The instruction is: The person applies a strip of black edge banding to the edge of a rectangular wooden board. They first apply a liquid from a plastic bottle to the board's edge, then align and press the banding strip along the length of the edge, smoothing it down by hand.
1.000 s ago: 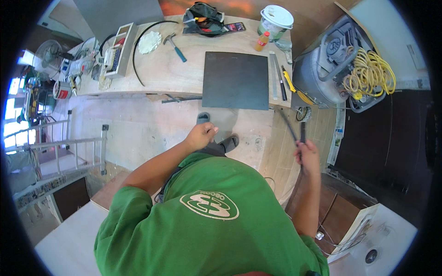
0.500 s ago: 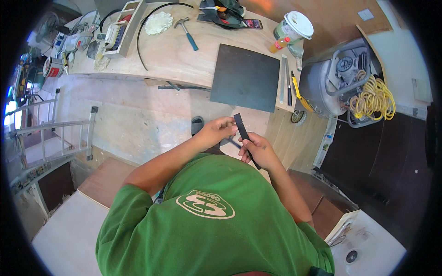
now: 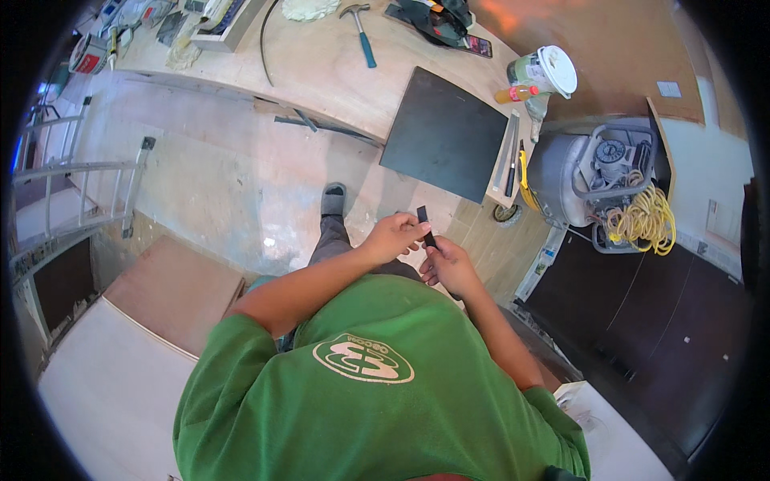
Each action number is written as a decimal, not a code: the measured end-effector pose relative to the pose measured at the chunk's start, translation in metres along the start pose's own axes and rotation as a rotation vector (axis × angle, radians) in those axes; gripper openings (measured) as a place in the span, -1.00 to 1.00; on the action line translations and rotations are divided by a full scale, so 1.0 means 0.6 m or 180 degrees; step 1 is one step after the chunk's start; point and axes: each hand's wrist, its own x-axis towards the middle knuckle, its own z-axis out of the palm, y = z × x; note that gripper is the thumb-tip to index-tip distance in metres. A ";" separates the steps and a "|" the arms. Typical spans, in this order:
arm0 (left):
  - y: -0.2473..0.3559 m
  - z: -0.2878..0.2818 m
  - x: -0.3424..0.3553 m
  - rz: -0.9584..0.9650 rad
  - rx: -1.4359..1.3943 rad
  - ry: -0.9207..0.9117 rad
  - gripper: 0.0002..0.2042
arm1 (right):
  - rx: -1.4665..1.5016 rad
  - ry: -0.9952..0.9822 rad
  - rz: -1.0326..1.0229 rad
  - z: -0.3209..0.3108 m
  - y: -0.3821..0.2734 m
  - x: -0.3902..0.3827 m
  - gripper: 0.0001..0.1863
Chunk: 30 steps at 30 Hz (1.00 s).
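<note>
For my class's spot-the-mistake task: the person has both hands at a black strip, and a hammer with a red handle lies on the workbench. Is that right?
No: the hammer has a blue-green handle, not red, as the head view shows. The rest stands: left hand and right hand are at the black strip, the hammer on the workbench.

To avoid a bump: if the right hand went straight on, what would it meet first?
Probably the left hand, ahead and leftward of the right hand, beside the black strip; depth is unclear.
</note>
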 end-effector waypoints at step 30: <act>-0.123 0.118 -0.043 0.1502 -0.1930 0.1788 -0.64 | -0.2216 -0.2116 -0.0681 -0.325 0.258 0.115 -0.68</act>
